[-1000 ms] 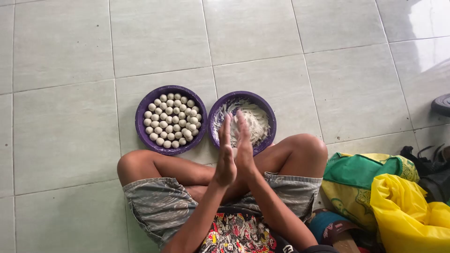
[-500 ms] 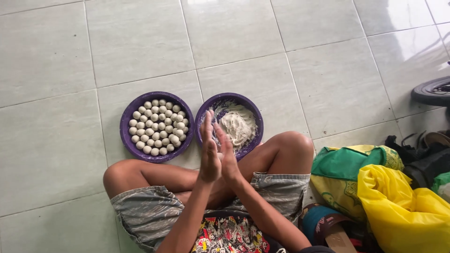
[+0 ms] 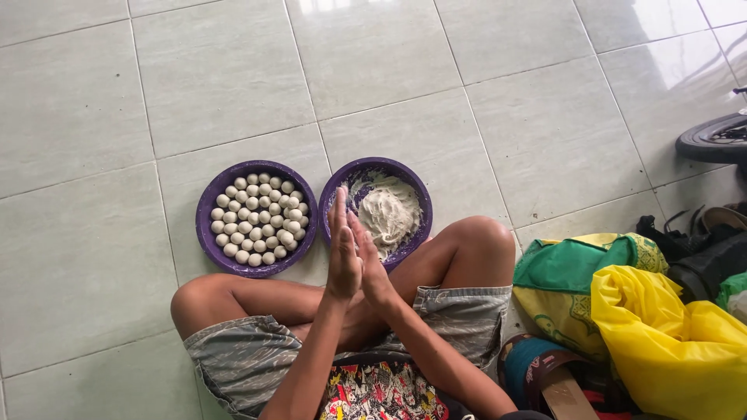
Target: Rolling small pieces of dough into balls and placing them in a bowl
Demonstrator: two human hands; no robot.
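tiled floor, purple bowls, yellow bag

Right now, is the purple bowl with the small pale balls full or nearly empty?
Full: the left purple bowl holds small pale balls packed across nearly its whole floor.

We see the bowl of dough on the floor; left of it, touching, the bowl of dough balls; bags right of it; a tyre further right.

Open tiled floor beyond 2 purple bowls, bags rightward.
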